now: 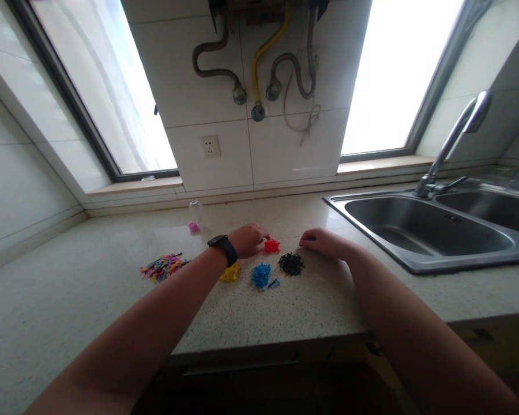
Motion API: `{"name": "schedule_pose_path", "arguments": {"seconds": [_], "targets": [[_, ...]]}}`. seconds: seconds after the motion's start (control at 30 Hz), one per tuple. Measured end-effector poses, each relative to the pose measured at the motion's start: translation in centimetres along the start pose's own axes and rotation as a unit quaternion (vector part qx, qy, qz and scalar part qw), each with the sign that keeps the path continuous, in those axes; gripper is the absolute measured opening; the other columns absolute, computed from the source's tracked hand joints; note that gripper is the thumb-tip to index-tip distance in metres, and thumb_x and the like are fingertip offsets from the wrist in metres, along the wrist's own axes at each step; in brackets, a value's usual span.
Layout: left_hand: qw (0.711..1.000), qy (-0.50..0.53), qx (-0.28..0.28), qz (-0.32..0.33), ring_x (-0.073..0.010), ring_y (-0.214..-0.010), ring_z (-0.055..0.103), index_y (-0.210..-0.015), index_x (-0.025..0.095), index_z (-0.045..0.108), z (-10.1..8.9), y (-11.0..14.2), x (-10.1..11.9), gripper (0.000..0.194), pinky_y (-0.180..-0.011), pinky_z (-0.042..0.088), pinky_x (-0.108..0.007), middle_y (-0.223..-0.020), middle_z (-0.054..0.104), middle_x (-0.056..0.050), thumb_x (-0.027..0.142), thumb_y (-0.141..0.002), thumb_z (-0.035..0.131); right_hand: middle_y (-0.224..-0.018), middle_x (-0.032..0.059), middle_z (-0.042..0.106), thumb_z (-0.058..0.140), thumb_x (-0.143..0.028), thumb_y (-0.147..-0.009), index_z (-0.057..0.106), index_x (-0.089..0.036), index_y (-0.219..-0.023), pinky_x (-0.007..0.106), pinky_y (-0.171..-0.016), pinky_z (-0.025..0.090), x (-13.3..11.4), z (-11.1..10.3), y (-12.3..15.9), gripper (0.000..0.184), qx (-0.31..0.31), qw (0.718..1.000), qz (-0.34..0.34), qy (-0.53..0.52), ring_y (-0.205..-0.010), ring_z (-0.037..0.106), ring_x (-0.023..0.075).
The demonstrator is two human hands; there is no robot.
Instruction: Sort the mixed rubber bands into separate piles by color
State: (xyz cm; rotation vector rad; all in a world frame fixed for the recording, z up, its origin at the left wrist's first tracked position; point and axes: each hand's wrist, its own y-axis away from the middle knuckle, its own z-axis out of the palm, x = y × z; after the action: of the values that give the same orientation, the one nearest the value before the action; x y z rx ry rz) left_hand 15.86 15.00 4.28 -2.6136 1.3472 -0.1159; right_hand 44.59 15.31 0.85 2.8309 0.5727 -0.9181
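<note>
Small heaps of tiny elastic bands lie on the speckled countertop: red, black, blue, yellow, and a mixed-colour heap further left. My left hand, a black watch on its wrist, rests curled beside the red heap, its fingertips pinched at the heap's left edge. My right hand lies loosely curled on the counter just right of the red heap and behind the black one, touching no heap.
A double steel sink with a tall faucet fills the right side. A small clear bottle with a pink base stands behind the heaps. Tiled wall with socket and hoses behind; windows on either side.
</note>
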Motion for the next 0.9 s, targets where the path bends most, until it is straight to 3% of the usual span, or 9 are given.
{"name": "schedule_pose_path", "arguments": {"seconds": [0.17, 0.37, 0.63, 0.77, 0.9], "targets": [[1.0, 0.009, -0.003, 0.005, -0.0218, -0.1, 0.065, -0.115, 0.016, 0.069, 0.1, 0.4, -0.3, 0.029, -0.093, 0.048, -0.034, -0.103, 0.073, -0.01, 0.017, -0.089, 0.055, -0.09, 0.0078, 0.075, 0.06, -0.046, -0.083, 0.074, -0.019, -0.09, 0.032, -0.071, 0.047, 0.0, 0.0, 0.0, 0.031, 0.004, 1.0, -0.002, 0.004, -0.079, 0.064, 0.0215], [0.999, 0.023, 0.042, 0.009, -0.0213, -0.104, 0.062, -0.119, 0.012, 0.066, -1.4, 2.9, -0.3, 0.034, -0.097, 0.046, -0.036, -0.106, 0.071, -0.011, 0.01, -0.088, 0.052, -0.088, 0.0082, 0.074, 0.06, -0.047, -0.084, 0.074, -0.018, -0.09, 0.032, -0.07, 0.047, -0.1, 0.0, 0.2, 0.033, 0.005, 1.0, 0.001, 0.002, -0.077, 0.063, 0.0212], [0.994, -0.052, 0.091, -0.029, -0.023, -0.094, 0.058, -0.103, 0.019, 0.069, -3.4, 12.0, 0.6, 0.02, -0.089, 0.044, -0.042, -0.094, 0.069, -0.006, 0.013, -0.09, 0.054, -0.088, 0.0085, 0.074, 0.058, -0.041, -0.084, 0.074, -0.016, -0.092, 0.031, -0.07, 0.047, -0.6, -0.1, 0.3, 0.03, 0.007, 1.0, 0.0, 0.023, -0.078, 0.064, 0.0205], [0.997, -0.046, 0.057, -0.004, -0.0226, -0.091, 0.056, -0.104, 0.02, 0.065, -3.3, 16.8, 3.1, 0.02, -0.085, 0.044, -0.041, -0.094, 0.067, -0.006, 0.012, -0.09, 0.053, -0.089, 0.0087, 0.074, 0.059, -0.04, -0.084, 0.073, -0.015, -0.091, 0.031, -0.071, 0.047, -0.7, -0.1, 0.2, 0.029, 0.004, 0.999, 0.001, 0.035, -0.078, 0.064, 0.0204], [1.0, 0.01, 0.022, -0.011, -0.0226, -0.093, 0.055, -0.108, 0.02, 0.062, -3.1, 19.4, 5.1, 0.024, -0.085, 0.045, -0.039, -0.097, 0.066, -0.006, 0.01, -0.089, 0.053, -0.088, 0.0079, 0.074, 0.058, -0.041, -0.085, 0.073, -0.017, -0.09, 0.031, -0.07, 0.047, -0.6, -0.1, 0.2, 0.029, 0.007, 0.999, -0.005, 0.049, -0.077, 0.064, 0.0201]]}}
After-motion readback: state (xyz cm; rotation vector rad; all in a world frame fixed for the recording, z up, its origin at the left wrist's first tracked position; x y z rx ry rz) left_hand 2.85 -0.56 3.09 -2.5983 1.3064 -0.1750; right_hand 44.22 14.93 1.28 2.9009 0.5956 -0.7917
